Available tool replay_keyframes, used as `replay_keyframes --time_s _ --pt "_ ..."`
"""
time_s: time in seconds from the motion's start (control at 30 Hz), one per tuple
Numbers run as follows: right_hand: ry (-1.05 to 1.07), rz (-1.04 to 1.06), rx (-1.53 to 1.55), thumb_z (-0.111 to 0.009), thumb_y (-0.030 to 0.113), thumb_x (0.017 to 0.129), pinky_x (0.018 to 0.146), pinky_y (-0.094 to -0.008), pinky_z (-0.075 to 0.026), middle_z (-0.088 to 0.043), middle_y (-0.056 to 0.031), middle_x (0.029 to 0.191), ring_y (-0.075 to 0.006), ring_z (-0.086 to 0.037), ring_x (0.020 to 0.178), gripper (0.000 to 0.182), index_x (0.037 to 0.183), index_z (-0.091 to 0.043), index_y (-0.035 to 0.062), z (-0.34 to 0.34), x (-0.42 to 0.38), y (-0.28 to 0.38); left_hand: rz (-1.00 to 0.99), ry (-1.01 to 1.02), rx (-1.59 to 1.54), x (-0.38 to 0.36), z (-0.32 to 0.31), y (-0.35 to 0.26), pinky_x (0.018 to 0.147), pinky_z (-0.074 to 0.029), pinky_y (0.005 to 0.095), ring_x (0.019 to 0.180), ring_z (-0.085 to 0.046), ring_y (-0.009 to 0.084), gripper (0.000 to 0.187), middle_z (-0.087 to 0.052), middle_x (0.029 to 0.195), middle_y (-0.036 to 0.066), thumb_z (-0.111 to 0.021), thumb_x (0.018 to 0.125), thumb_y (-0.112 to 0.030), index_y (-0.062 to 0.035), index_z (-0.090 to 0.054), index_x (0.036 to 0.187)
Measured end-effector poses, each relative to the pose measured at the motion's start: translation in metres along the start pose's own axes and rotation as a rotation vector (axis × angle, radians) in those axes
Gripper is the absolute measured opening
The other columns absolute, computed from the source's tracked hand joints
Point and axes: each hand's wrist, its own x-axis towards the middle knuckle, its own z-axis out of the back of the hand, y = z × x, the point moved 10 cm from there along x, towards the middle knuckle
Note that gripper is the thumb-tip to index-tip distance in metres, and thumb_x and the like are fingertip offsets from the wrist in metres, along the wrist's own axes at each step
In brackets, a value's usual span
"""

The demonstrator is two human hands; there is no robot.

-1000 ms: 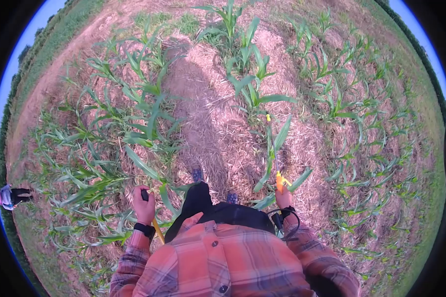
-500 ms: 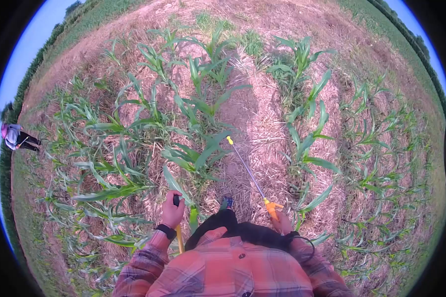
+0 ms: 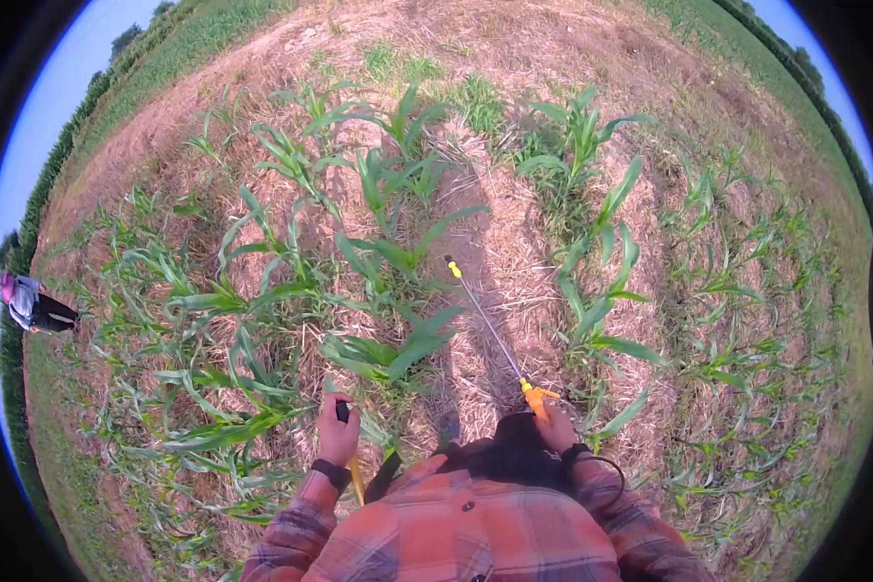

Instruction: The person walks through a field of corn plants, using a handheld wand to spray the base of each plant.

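My left hand (image 3: pixel 338 436) is closed around the black grip (image 3: pixel 342 411) of a lever at my left side. A yellow bar (image 3: pixel 358 481) runs down from below that hand beside my plaid shirt. My right hand (image 3: pixel 557 431) is wrapped round the orange handle of a sprayer wand (image 3: pixel 536 399). From the handle, the thin metal tube (image 3: pixel 491 331) slants forward and left to a yellow nozzle (image 3: pixel 454 269) over the straw-strewn soil between two rows. Leaves of a young corn plant (image 3: pixel 398 359) stand just ahead of my left hand.
Corn rows flank me, with a nearby plant (image 3: pixel 597 310) on the right and more plants (image 3: pixel 252 388) on the left. Grassy weeds (image 3: pixel 480 102) grow farther up the strip. Another person (image 3: pixel 36 304) stands at the far left. Trees line the field's edge.
The nearer plants sit lower in view, as I have moved forward a little. My left hand and the lever grip are slightly lower. Both hands keep their hold.
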Motion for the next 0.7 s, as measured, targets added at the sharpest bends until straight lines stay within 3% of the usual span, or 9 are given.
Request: replay_keyframes --time_s 0.03,0.1,0.33,0.4,0.43,0.53,0.57,0.67,0.7 --pt "-0.023 -0.126 0.037 -0.055 0.021 0.073 0.066 -0.0375 -0.043 -0.056 -0.0185 0.077 -0.0327 -0.055 0.074 0.029 0.094 -0.053 0.0012 0.008 0.002 -0.019 -0.017 -0.005 0.014 0.007 -0.006 -0.007 0.045 -0.031 0.0233 0.05 -0.035 0.0074 0.015 -0.037 0.057 -0.001 -0.053 0.071 -0.002 -0.0068 -0.046 0.084" --pt "-0.12 -0.097 0.054 -0.055 0.022 0.073 0.062 -0.0375 -0.042 -0.056 -0.0174 0.075 -0.0313 -0.055 0.07 0.027 0.091 -0.054 0.0027 0.036 0.01 -0.032 -0.076 -0.011 0.01 0.018 -0.023 -0.03 0.048 -0.031 0.0224 0.052 -0.034 0.0073 0.015 -0.037 0.06 -0.001 -0.053 0.071 -0.002 -0.0057 -0.046 0.083" --pt "-0.401 -0.418 0.157 -0.054 0.024 0.074 0.055 -0.0369 -0.041 -0.055 -0.0175 0.066 -0.0308 -0.054 0.061 0.027 0.09 -0.054 0.0026 0.136 -0.019 -0.123 -0.229 0.148 0.026 0.06 -0.125 -0.112 0.052 -0.032 0.0232 0.058 -0.034 0.0094 0.015 -0.039 0.068 0.002 -0.051 0.07 0.0 -0.0042 -0.045 0.083" --pt "-0.492 -0.525 0.177 -0.055 0.023 0.073 0.055 -0.0365 -0.041 -0.054 -0.0168 0.063 -0.0298 -0.054 0.06 0.027 0.091 -0.054 0.0023 0.164 -0.047 -0.142 -0.238 0.214 0.014 0.065 -0.159 -0.133 0.054 -0.032 0.0237 0.06 -0.035 0.0099 0.015 -0.04 0.07 0.002 -0.051 0.071 0.0 -0.0043 -0.045 0.084" --pt "-0.556 -0.528 0.164 -0.055 0.021 0.074 0.051 -0.0338 -0.041 -0.054 -0.0128 0.06 -0.0238 -0.054 0.054 0.025 0.09 -0.055 0.003 0.182 -0.06 -0.141 -0.224 0.241 0.077 0.068 -0.173 -0.14 0.054 -0.032 0.0232 0.061 -0.036 0.0099 0.015 -0.04 0.071 0.002 -0.051 0.071 0.001 -0.0048 -0.045 0.084" --pt "-0.557 -0.709 0.312 -0.056 0.026 0.074 0.058 -0.0388 -0.043 -0.057 -0.0189 0.069 -0.0331 -0.057 0.066 0.031 0.097 -0.053 0.0056 0.182 -0.092 -0.2 -0.234 0.313 0.035 0.072 -0.214 -0.182 0.056 -0.033 0.0226 0.062 -0.036 0.0095 0.015 -0.04 0.071 0.002 -0.051 0.071 0.001 -0.005 -0.045 0.083" --pt "-0.547 -0.842 0.419 -0.056 0.024 0.073 0.057 -0.0382 -0.043 -0.057 -0.0181 0.068 -0.031 -0.058 0.064 0.03 0.095 -0.054 0.004 0.178 -0.11 -0.221 -0.25 0.342 0.116 0.071 -0.227 -0.197 0.056 -0.034 0.0223 0.062 -0.037 0.0093 0.015 -0.041 0.072 0.002 -0.051 0.072 0.0 -0.0053 -0.045 0.084" --pt "-0.686 -0.886 0.357 -0.057 0.023 0.073 0.056 -0.0377 -0.043 -0.057 -0.0169 0.066 -0.0292 -0.058 0.063 0.028 0.091 -0.054 0.0017 0.191 -0.141 -0.255 -0.338 0.367 0.114 0.07 -0.264 -0.229 0.053 -0.033 0.0223 0.059 -0.037 0.0087 0.015 -0.04 0.069 0.001 -0.051 0.072 0.0 -0.0056 -0.044 0.084" --pt "-0.781 -0.805 0.405 -0.055 0.019 0.076 0.037 -0.0253 -0.034 -0.048 -0.0014 0.052 -0.0097 -0.045 0.041 0.016 0.081 -0.053 0.0047 0.194 -0.146 -0.264 -0.378 0.37 0.11 0.069 -0.272 -0.239 0.052 -0.033 0.0222 0.057 -0.037 0.0084 0.015 -0.04 0.067 0.0 -0.05 0.073 0.0 -0.0057 -0.044 0.084"
